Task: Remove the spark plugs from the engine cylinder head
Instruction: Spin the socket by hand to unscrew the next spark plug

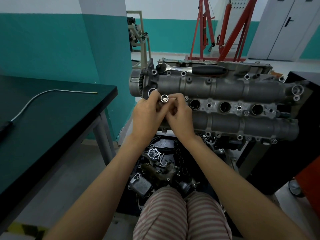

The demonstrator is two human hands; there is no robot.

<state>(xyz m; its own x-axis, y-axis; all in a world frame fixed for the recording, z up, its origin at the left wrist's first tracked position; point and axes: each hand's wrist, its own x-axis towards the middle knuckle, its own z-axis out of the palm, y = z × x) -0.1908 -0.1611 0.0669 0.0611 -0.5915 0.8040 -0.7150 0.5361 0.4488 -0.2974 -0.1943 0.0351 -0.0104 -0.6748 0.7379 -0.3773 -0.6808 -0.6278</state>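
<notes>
Both hands meet over the near-left end of the cylinder head (225, 87): left hand (147, 116) and right hand (180, 116) pinch a chrome socket (164, 98) between closed fingertips, open end facing the camera (contents not discernible). Just right of the grip, three open plug wells (224, 107) run along the head; no spark plug can be made out. Beyond the grip, a ratchet wrench (192, 68) rests on the head's far edge.
</notes>
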